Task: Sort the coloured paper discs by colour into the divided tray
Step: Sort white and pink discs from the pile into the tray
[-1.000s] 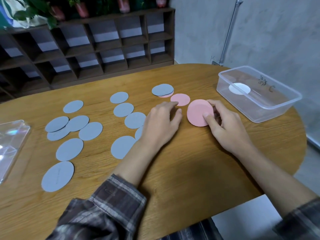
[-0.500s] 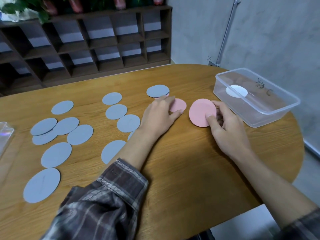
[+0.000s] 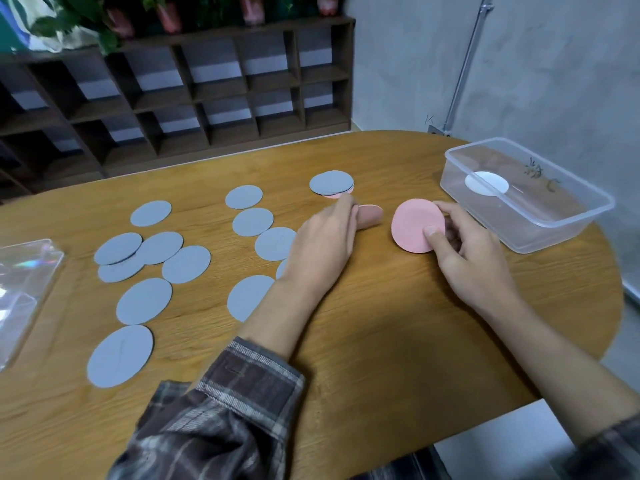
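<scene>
Your right hand (image 3: pixel 474 258) is pinching the large pink disc (image 3: pixel 415 223), centre-right, thumb on top. Your left hand (image 3: pixel 318 251) is covering a smaller pink disc (image 3: pixel 372 213) — fingers (image 3: pixel 346 204) blurring, so I cannot tell its grip. A third pink disc (image 3: pixel 343 195) is peeking from under the top-centre grey-blue pile (image 3: pixel 330 181). About thirteen flat grey-blue discs (image 3: pixel 144 300) are lying left and centre — one half hidden by your wrist. One white disc (image 3: pixel 486 182) is sitting in the clear plastic tub (image 3: pixel 554 230), upper right.

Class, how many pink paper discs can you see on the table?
3. The large pink disc is gripped by the right hand; the small pink disc lies partly under the left hand; the pink rim peeks from beneath the far grey-blue disc. More may be hidden.
</scene>
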`<state>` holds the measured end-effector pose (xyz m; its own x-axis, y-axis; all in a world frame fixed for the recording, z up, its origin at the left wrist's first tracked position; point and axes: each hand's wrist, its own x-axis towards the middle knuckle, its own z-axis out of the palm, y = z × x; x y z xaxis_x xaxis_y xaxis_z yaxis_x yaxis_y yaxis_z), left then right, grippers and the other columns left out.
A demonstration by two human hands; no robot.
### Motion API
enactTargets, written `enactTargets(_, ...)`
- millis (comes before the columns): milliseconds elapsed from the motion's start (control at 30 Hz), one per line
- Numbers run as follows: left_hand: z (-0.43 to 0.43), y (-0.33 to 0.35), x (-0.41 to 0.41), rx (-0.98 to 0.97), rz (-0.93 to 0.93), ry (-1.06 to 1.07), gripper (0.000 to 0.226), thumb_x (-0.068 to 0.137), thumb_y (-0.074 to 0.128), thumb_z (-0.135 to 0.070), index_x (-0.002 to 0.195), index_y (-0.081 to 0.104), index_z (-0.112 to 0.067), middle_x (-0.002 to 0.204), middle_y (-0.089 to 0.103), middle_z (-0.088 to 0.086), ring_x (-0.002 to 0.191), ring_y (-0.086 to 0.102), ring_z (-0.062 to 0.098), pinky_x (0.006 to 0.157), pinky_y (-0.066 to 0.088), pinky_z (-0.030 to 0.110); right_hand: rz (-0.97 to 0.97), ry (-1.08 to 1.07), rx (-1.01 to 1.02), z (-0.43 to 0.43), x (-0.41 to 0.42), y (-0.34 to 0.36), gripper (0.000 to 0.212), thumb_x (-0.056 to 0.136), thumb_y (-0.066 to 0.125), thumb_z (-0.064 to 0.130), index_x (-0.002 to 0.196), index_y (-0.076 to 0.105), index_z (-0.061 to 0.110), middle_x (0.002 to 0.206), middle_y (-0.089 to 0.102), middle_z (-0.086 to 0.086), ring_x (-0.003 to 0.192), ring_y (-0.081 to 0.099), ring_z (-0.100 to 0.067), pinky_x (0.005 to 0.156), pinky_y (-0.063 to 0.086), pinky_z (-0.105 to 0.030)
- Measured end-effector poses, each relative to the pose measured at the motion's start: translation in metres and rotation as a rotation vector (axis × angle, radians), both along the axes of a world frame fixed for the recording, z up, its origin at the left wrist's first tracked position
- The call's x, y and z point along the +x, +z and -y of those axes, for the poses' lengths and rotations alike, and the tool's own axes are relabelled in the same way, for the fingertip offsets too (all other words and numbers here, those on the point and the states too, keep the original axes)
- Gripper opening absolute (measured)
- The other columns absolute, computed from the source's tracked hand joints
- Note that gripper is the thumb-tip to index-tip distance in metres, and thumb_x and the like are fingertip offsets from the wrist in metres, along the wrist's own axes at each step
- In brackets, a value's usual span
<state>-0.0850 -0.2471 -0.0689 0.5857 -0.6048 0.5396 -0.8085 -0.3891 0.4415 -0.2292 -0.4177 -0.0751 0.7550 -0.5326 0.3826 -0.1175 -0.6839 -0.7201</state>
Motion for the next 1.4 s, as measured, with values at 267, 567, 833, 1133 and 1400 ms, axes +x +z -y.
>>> enactTargets(267,-0.007,-0.004,-0.026,-0.217,-0.282,-0.071,0.011,0.087,0.066,-0.006,0.097,0.063,-0.011,0.078,0.067,-0.001,0.068,0.059,0.014,0.064,0.051,0.027,0.001,0.073,-0.047,-0.006,-0.003,0.005,0.041,0.100,0.061,0.018,0.140,0.060,0.027,0.096,0.070,-0.004,0.079,0.054,-0.011,0.069,0.039,-0.007)
enactTargets(567,0.001,-0.004,-0.032,-0.248,-0.407,-0.044,0.039,0.090,0.076,-0.017,0.128,0.072,-0.017,0.100,0.078,-0.004,0.081,0.072,0.005,0.081,0.055,0.013,-0.016,0.188,-0.108,-0.007,-0.003,0.005,0.048,0.106,0.048,0.010,0.153,0.047,0.021,0.133,0.059,0.011,0.121,0.051,0.003,0.101,0.032,-0.003)
enactTargets(833,0.007,-0.004,-0.038,-0.184,-0.218,-0.026,0.039,0.096,0.070,-0.021,0.133,0.069,-0.009,0.096,0.079,0.010,0.085,0.072,0.022,0.083,0.054,0.031,-0.050,0.244,0.003,-0.009,-0.005,0.004,0.052,0.105,0.037,0.026,0.158,0.036,0.025,0.108,0.061,0.015,0.098,0.056,0.000,0.091,0.036,-0.009)
enactTargets(1133,0.009,-0.011,-0.041,-0.007,-0.070,0.004,0.052,0.101,0.059,-0.035,0.144,0.057,-0.006,0.094,0.072,0.007,0.086,0.067,0.028,0.076,0.055,0.044,-0.089,0.205,-0.128,-0.011,0.000,0.000,0.050,0.107,0.049,0.026,0.155,0.039,0.020,0.135,0.058,0.007,0.123,0.052,-0.007,0.102,0.034,-0.015)
enactTargets(1400,0.005,-0.004,0.006,0.086,-0.092,0.050,0.031,0.097,0.058,-0.031,0.119,0.075,-0.016,0.119,0.074,0.001,0.113,0.066,0.021,0.094,0.054,0.042,-0.058,0.117,-0.067,-0.004,0.001,-0.002,0.029,0.101,0.058,0.029,0.130,0.056,0.027,0.097,0.064,0.002,0.087,0.056,-0.007,0.073,0.037,-0.008)
